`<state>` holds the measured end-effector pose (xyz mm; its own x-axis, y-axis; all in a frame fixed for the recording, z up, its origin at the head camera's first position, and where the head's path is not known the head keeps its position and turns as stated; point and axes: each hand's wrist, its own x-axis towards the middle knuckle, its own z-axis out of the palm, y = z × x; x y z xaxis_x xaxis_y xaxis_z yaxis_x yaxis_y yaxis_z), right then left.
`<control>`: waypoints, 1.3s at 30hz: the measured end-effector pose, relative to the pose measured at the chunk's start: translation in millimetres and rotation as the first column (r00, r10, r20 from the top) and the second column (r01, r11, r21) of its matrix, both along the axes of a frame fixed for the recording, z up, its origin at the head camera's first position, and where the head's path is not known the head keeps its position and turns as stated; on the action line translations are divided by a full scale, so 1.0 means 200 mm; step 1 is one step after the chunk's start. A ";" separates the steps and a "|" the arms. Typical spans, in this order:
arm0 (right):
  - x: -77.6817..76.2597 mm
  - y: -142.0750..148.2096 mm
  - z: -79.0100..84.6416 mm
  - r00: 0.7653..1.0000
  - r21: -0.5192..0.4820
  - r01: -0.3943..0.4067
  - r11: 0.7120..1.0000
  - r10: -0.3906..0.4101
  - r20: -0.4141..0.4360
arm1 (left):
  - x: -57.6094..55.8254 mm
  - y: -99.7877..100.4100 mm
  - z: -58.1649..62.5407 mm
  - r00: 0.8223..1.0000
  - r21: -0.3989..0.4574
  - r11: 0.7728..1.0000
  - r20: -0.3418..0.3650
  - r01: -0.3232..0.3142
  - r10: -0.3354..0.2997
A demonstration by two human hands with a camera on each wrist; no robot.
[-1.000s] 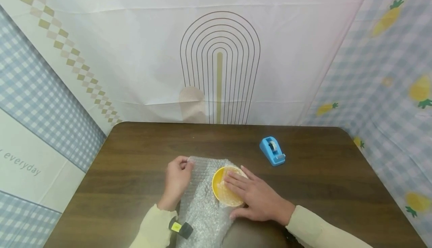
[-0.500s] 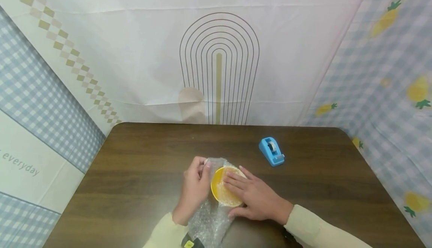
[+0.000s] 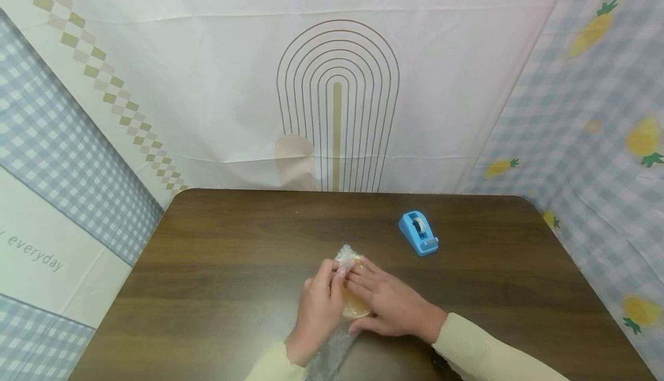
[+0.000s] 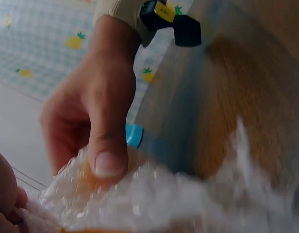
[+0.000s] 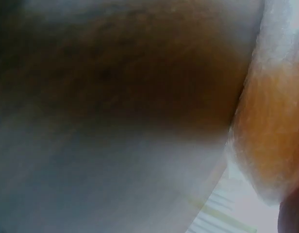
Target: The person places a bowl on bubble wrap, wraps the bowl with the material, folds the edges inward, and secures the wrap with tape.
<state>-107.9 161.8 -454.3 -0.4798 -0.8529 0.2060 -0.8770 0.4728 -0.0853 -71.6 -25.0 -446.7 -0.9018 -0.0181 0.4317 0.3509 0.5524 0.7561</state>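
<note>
A yellow bowl [image 3: 355, 306] lies under clear bubble wrap [image 3: 334, 351], its colour showing through the layer. My left hand [image 3: 319, 309] pinches the folded edge of the wrap between thumb and fingers, drawn up over the bowl's left side. Flat across the bowl's right part rests my right hand [image 3: 394, 306], fingers straight, thumb spread toward the near side. The left wrist view has the right thumb [image 4: 108, 162] pressing on the wrap's bubbles. In the right wrist view the wrapped bowl [image 5: 273, 126] fills the right side. Most of the bowl's rim is hidden.
Behind and to the right of the hands, a blue tape dispenser [image 3: 419, 234] holding a roll stands on the dark wooden table [image 3: 223, 248]. A printed cloth [image 3: 228, 93] hangs along the table's back edge, with checked cloth at both sides.
My left hand has moved right, carrying the wrap's left edge over the bowl's exposed yellow part. The right hand has stayed on the bowl.
</note>
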 end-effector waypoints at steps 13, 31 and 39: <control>-0.01 -0.02 -0.03 0.998 -0.141 -0.053 0.989 0.048 -0.040 | 0.02 0.03 0.01 0.997 -0.028 1.000 0.074 -0.006 0.008; 0.01 0.00 -0.03 0.985 -0.246 0.168 0.955 -0.152 0.082 | 0.04 0.07 0.00 0.999 -0.172 0.985 0.039 -0.020 0.027; 0.00 0.00 -0.03 0.992 -0.247 0.111 0.963 -0.094 0.079 | 0.02 0.08 0.00 0.998 -0.169 0.986 -0.064 -0.002 -0.009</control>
